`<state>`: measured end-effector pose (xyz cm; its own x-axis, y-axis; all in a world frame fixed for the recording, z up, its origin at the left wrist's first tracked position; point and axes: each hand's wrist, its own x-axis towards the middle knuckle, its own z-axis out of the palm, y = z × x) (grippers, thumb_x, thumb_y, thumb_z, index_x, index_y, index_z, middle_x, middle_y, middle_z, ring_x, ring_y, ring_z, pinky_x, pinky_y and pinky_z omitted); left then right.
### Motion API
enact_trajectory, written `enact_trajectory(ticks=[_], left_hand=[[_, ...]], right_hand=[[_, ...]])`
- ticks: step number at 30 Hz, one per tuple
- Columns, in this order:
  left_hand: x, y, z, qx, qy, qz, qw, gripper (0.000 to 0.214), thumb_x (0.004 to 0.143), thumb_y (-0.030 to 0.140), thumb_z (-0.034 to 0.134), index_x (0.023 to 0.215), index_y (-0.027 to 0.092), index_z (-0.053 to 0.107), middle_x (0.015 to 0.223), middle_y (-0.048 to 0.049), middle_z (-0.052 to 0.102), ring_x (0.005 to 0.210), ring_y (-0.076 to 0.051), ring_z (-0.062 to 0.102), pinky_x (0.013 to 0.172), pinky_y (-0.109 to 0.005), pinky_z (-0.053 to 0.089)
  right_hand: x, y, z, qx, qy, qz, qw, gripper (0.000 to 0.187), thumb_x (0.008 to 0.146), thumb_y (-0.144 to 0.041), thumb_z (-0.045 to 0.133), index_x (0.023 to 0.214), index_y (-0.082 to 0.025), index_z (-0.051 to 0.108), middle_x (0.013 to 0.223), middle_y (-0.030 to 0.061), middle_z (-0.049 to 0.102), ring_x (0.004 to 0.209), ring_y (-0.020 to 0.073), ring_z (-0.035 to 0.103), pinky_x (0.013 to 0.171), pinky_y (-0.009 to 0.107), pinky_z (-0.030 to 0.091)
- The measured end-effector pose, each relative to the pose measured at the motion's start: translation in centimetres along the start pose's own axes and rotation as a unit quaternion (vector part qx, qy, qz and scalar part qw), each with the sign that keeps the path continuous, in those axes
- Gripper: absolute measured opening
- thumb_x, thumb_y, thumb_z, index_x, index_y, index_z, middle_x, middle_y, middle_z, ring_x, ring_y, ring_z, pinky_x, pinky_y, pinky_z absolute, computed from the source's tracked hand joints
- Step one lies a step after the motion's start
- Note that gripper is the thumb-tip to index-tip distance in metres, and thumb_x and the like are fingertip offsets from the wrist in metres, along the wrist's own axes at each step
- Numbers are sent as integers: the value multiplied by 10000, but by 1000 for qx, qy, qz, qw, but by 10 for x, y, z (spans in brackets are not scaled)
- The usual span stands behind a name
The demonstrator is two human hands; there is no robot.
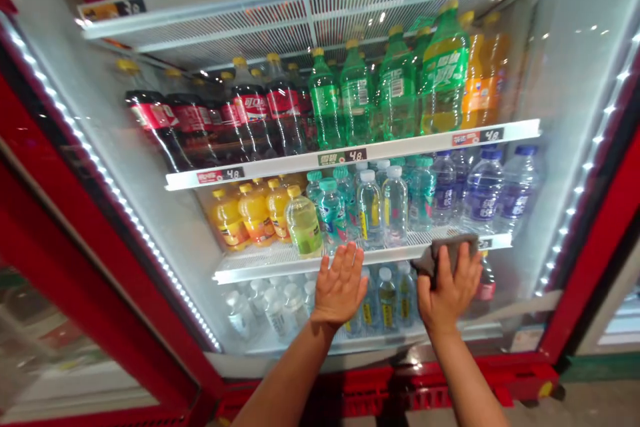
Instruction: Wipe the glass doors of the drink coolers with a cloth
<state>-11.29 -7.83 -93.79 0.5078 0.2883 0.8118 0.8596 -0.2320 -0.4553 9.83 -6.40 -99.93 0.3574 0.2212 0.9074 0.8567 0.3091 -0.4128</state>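
Note:
My left hand (pixel 341 284) lies flat and open on the glass door (pixel 560 80) of a drinks fridge, fingers together and pointing up. My right hand (pixel 449 290) presses a dark grey cloth (pixel 447 250) against the same glass, just right of the left hand, fingers spread over it. Behind the glass at hand height is a white shelf rail (pixel 280 266) with yellow drink bottles (pixel 255 214) and clear water bottles (pixel 383 204).
The fridge has a red frame (pixel 595 254) with LED strips down both sides. Higher shelves hold cola bottles (pixel 250 114), green soda bottles (pixel 395 84) and orange soda. Price labels (pixel 341 157) sit on the shelf rails. Another glass door (pixel 60 320) stands at the left.

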Motion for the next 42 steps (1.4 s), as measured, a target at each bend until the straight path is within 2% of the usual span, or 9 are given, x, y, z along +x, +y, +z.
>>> enact_trajectory(ticks=[5, 10, 13, 17, 20, 25, 29, 35, 42], left_hand=[[1, -4, -7, -30, -9, 25, 999, 770, 949, 332, 583, 1597, 93, 241, 1603, -119, 355, 1576, -205, 55, 1308, -435, -19], [-51, -17, -18, -79, -36, 44, 995, 686, 984, 286, 525, 1601, 164, 251, 1598, -45, 400, 1575, -168, 103, 1310, -402, 16], [-100, -23, -22, -94, -43, -6, 995, 711, 988, 321, 536, 1611, 194, 218, 1595, -38, 415, 1574, -158, 110, 1311, -391, 30], [-149, -28, -23, -61, -46, -86, 993, 839, 951, 448, 613, 1620, 216, 163, 1612, -72, 385, 1581, -189, 74, 1306, -477, 11], [-166, -36, -26, -35, -60, -99, 993, 991, 870, 522, 706, 1622, 242, 125, 1649, -81, 301, 1583, -223, 23, 1293, -533, -8], [-177, -59, -37, -32, -121, -103, 987, 1120, 784, 523, 794, 1616, 297, 80, 1688, -71, 159, 1567, -282, -55, 1264, -591, -26], [-178, -74, -48, -33, -144, -130, 980, 1183, 745, 494, 835, 1612, 310, 52, 1692, -83, 127, 1559, -321, -63, 1248, -637, 12], [-172, -76, -53, -21, -176, -171, 969, 1212, 700, 465, 875, 1614, 315, 93, 1695, -104, 114, 1559, -375, 3, 1239, -668, 105], [-174, -76, -56, -23, -167, -188, 968, 1241, 687, 486, 879, 1614, 318, 71, 1698, -120, 111, 1560, -403, 35, 1229, -675, 165]], right_hand=[[4, -44, 12, -7, 4, -33, 999, 751, 933, -294, 508, 1624, -327, 216, 1706, 69, 172, 1539, 442, 171, 1131, 729, 313], [-74, 4, -9, -8, -119, -200, 973, 835, 915, -255, 597, 1619, -387, 169, 1717, -1, 108, 1564, 382, 104, 1196, 676, 276], [-82, 25, -17, -30, -127, -129, 983, 824, 948, -208, 541, 1625, -387, 106, 1721, 16, 66, 1569, 377, 70, 1170, 700, 304], [-62, -19, 0, -47, -66, 9, 997, 791, 996, -282, 468, 1638, -299, 5, 1717, 98, -29, 1562, 421, -14, 1108, 774, 307], [-69, -63, 14, -46, -89, -78, 992, 872, 957, -348, 572, 1639, -304, 30, 1718, 98, -38, 1554, 447, -34, 1118, 786, 267], [-104, -53, 7, -24, -123, -245, 961, 871, 923, -240, 609, 1622, -401, 115, 1722, -1, 67, 1569, 382, 64, 1207, 693, 216], [-90, -40, 4, -33, -116, -192, 974, 868, 920, -173, 562, 1623, -391, 103, 1720, 15, 78, 1568, 384, 70, 1174, 721, 257], [-69, -113, 21, -20, -124, -159, 979, 816, 929, -186, 537, 1635, -297, 143, 1715, 90, 62, 1557, 438, -26, 1132, 785, 241], [-97, -66, 1, 88, -97, -331, 935, 695, 935, -70, 531, 1518, -433, 426, 1504, 10, 535, 1461, 243, 399, 1235, 546, 298]])
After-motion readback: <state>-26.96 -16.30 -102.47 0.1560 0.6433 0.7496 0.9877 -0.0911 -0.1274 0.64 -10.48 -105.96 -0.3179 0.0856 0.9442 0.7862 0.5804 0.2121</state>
